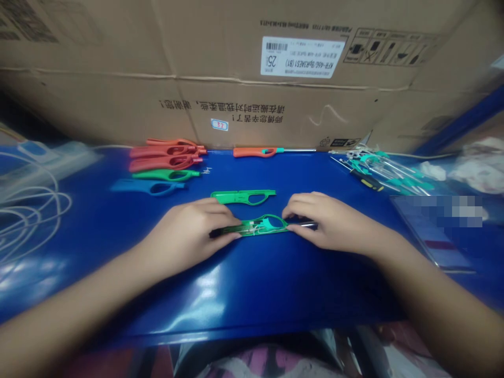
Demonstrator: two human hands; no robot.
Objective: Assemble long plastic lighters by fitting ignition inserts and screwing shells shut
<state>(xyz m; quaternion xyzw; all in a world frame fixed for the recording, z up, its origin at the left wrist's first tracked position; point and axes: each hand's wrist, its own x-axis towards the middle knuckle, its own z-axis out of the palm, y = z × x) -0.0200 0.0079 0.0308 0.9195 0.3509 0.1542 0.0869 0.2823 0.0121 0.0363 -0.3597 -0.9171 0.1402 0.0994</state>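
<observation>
Between my two hands lies an opened green lighter shell with a teal trigger piece and thin inner parts showing inside it. My left hand pinches its left end between thumb and fingers. At the other end, my right hand grips the neck of the shell, where a silver metal tube passes under the fingers. Just beyond sits the matching green shell half, hollow side up and touched by neither hand.
Red, green and blue lighter shells are piled back left. An assembled orange lighter rests by the cardboard box. Metal tubes with teal parts and a black-yellow screwdriver lie back right, near a phone. White cable coils at left.
</observation>
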